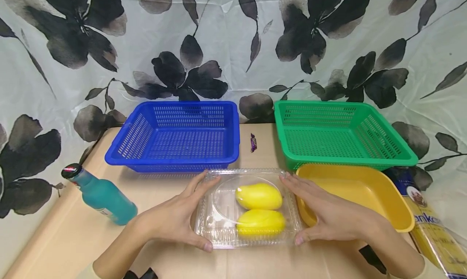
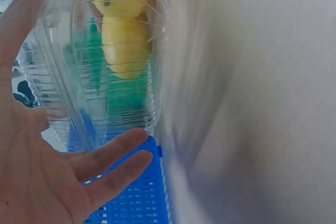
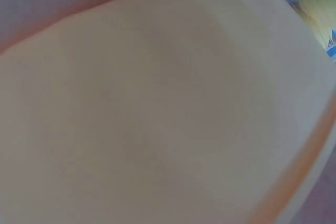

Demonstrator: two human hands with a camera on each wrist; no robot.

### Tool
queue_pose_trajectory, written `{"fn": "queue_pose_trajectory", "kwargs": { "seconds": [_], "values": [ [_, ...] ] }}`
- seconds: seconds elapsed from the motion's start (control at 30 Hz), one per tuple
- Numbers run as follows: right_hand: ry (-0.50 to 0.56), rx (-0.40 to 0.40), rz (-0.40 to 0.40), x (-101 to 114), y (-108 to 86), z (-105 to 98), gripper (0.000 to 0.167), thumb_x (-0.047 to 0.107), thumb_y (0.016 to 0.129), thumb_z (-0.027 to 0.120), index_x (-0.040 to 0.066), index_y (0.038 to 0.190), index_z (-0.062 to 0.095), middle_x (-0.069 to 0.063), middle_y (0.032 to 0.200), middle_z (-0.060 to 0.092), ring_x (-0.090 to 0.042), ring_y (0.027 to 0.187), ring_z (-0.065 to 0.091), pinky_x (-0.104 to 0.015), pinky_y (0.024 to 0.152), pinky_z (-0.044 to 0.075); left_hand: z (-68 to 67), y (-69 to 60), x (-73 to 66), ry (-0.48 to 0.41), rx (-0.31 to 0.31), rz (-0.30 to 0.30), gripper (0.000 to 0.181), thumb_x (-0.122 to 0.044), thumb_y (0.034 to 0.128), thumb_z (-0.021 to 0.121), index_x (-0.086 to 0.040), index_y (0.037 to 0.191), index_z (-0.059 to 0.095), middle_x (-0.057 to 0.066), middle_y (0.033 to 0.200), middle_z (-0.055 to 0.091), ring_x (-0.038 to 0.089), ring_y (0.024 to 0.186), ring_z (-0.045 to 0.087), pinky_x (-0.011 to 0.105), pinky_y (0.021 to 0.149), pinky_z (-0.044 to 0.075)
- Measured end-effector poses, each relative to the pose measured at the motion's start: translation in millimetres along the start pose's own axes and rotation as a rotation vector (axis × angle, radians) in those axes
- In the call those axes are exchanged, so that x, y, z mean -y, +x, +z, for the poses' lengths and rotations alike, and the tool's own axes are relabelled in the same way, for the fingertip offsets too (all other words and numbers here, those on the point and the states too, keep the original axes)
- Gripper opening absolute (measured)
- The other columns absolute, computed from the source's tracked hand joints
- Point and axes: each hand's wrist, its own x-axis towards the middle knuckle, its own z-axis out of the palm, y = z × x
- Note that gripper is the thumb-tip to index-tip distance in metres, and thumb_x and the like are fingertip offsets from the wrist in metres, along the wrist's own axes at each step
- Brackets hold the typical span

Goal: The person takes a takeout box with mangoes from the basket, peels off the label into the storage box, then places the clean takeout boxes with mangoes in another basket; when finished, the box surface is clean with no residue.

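A clear plastic clamshell box (image 1: 223, 226) sits at the front middle of the table, its lid down. Through the lid show two smooth yellow oval fruits (image 1: 259, 196), one behind the other; their exact kind is unclear. Against the box's left side, my left hand (image 1: 171, 218) spreads its thumb toward the front corner and its fingers toward the back corner. The left wrist view shows these fingers (image 2: 113, 182) fairly straight. My right hand (image 1: 333, 214) touches the right side in a similar spread. A pale blurred surface, probably sleeve, fills most of the right wrist view.
Behind the box stand a blue basket (image 1: 171, 165) and a green basket (image 1: 350, 163), with a small purple-wrapped candy (image 1: 253, 142) between them. A yellow tray (image 1: 394, 202) lies right, beside a yellow food bag (image 1: 430, 230). A teal bottle (image 1: 107, 198) leans at left.
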Motion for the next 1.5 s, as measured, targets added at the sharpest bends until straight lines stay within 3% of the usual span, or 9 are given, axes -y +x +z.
{"fn": "queue_pose_trajectory", "kwargs": {
  "seconds": [0.43, 0.63, 0.83, 0.97, 1.1, 1.13, 1.23, 1.33, 1.5],
  "values": [
    [0.061, -0.089, -0.041, 8.2, -19.6, -15.4, 0.113, 0.056, 0.077, 0.084, 0.044, 0.164, 0.014, 0.002, 0.173, 0.012, -0.047, 0.147, 0.035, -0.071, 0.101, 0.045, 1.7, -3.5, -9.7, -0.053, -0.093, 0.089, 0.133, -0.062, 0.0623, 0.093, -0.044, 0.164, 0.009, 0.006, 0.171, -0.004, 0.052, 0.147, 0.031, 0.073, 0.098, 0.046],
    [0.056, -0.156, -0.076, 4.0, -22.1, -20.2, 0.126, 0.047, 0.071, 0.092, 0.035, 0.166, 0.009, 0.004, 0.172, 0.012, -0.044, 0.145, 0.038, -0.065, 0.099, 0.049, -6.6, 1.7, -18.3, -0.031, -0.119, 0.079, 0.135, -0.066, 0.0601, 0.092, -0.042, 0.164, 0.008, -0.004, 0.171, -0.002, 0.043, 0.149, 0.033, 0.064, 0.101, 0.05],
    [0.078, -0.23, -0.102, -1.5, -24.1, -28.6, 0.136, 0.037, 0.064, 0.098, 0.031, 0.167, 0.008, 0.001, 0.169, 0.018, -0.041, 0.139, 0.05, -0.06, 0.09, 0.056, -14.4, 10.4, -26.0, 0.01, -0.157, 0.121, 0.14, -0.069, 0.0592, 0.091, -0.04, 0.165, 0.004, -0.008, 0.171, -0.001, 0.035, 0.146, 0.04, 0.059, 0.102, 0.051],
    [0.107, -0.265, -0.112, -3.9, -27.2, -38.7, 0.139, 0.026, 0.06, 0.1, 0.03, 0.167, 0.011, 0.0, 0.167, 0.02, -0.038, 0.134, 0.055, -0.072, 0.093, 0.048, -20.9, 22.5, -31.4, 0.008, -0.147, 0.134, 0.141, -0.07, 0.0603, 0.09, -0.039, 0.165, 0.0, -0.01, 0.17, -0.002, 0.032, 0.148, 0.037, 0.058, 0.104, 0.05],
    [0.121, -0.289, -0.126, -3.2, -32.5, -53.8, 0.142, 0.017, 0.057, 0.101, 0.029, 0.167, 0.012, -0.002, 0.168, 0.019, -0.018, 0.132, 0.058, -0.082, 0.094, 0.037, -29.4, 37.2, -39.3, 0.018, -0.135, 0.152, 0.142, -0.07, 0.0616, 0.089, -0.039, 0.164, -0.004, -0.01, 0.17, -0.003, 0.031, 0.153, 0.029, 0.058, 0.109, 0.045],
    [0.112, -0.294, -0.121, -2.8, -34.0, -57.2, 0.142, 0.017, 0.057, 0.101, 0.03, 0.167, 0.011, -0.001, 0.168, 0.018, -0.012, 0.131, 0.058, -0.08, 0.095, 0.038, -31.4, 40.4, -41.5, 0.025, -0.136, 0.153, 0.142, -0.071, 0.0616, 0.088, -0.039, 0.164, -0.004, -0.01, 0.17, -0.004, 0.03, 0.153, 0.029, 0.057, 0.11, 0.045],
    [0.092, -0.311, -0.129, -4.3, -36.9, -65.6, 0.142, 0.017, 0.057, 0.101, 0.028, 0.167, 0.011, 0.002, 0.167, 0.02, 0.004, 0.128, 0.054, -0.045, 0.11, 0.046, -36.7, 49.7, -46.0, 0.056, -0.152, 0.173, 0.142, -0.072, 0.0612, 0.088, -0.037, 0.165, -0.003, -0.008, 0.171, -0.002, 0.03, 0.153, 0.028, 0.053, 0.11, 0.046],
    [0.07, -0.334, -0.145, -9.5, -38.1, -70.8, 0.141, 0.016, 0.058, 0.101, 0.024, 0.167, 0.012, 0.002, 0.166, 0.02, 0.008, 0.127, 0.052, -0.011, 0.103, 0.038, -40.0, 60.0, -49.0, 0.062, -0.169, 0.199, 0.142, -0.069, 0.0613, 0.089, -0.034, 0.166, -0.001, -0.007, 0.171, -0.002, 0.028, 0.153, 0.028, 0.05, 0.111, 0.046],
    [0.024, -0.373, -0.142, -16.8, -40.0, -81.7, 0.143, 0.016, 0.057, 0.102, 0.022, 0.167, 0.012, 0.001, 0.169, 0.017, 0.014, 0.126, 0.048, -0.003, 0.099, 0.034, -38.9, 80.0, -51.8, 0.015, -0.188, 0.234, 0.139, -0.063, 0.0633, 0.091, -0.034, 0.166, 0.001, -0.01, 0.171, -0.006, 0.025, 0.156, 0.02, 0.05, 0.114, 0.042]
  ]
}}
